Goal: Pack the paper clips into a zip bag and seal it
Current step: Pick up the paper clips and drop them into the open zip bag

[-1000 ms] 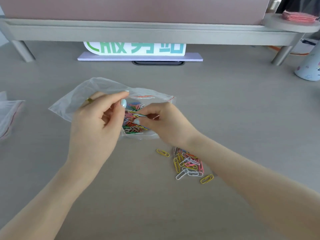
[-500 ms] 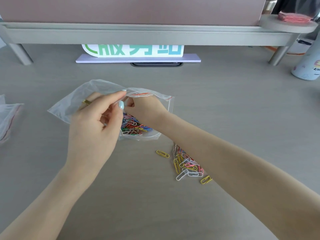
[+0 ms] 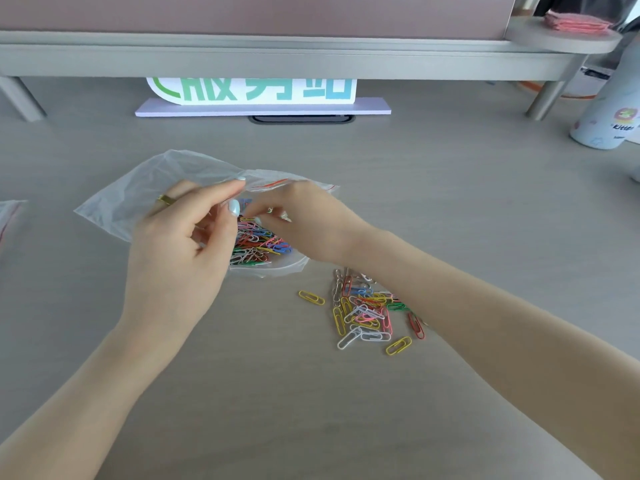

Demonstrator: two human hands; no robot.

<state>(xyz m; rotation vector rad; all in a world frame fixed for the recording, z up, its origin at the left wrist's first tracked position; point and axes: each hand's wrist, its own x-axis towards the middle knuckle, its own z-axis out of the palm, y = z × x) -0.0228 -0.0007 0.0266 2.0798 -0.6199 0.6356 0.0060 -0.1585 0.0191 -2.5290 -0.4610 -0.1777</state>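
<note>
A clear zip bag [image 3: 145, 188] with a red seal line lies on the desk, its mouth facing right. My left hand [image 3: 183, 251] pinches the bag's upper lip and holds the mouth apart. My right hand [image 3: 304, 223] reaches into the opening, fingertips over a heap of coloured paper clips [image 3: 258, 245] inside the bag. Whether those fingers hold any clips is hidden. A loose pile of paper clips [image 3: 367, 311] rests on the desk just below my right forearm, with a single yellow clip [image 3: 311, 297] to its left.
More clear bags [image 3: 8, 216] lie at the left edge. A green-lettered sign [image 3: 256, 93] stands under a grey shelf [image 3: 277, 57] at the back. A pale bottle [image 3: 609, 119] stands at the far right, and pink cloths [image 3: 576, 22] sit on the shelf's end.
My right hand moved from the bag's lower edge up into the mouth, then eased slightly lower over the clips inside. My left hand stayed on the bag's lip.
</note>
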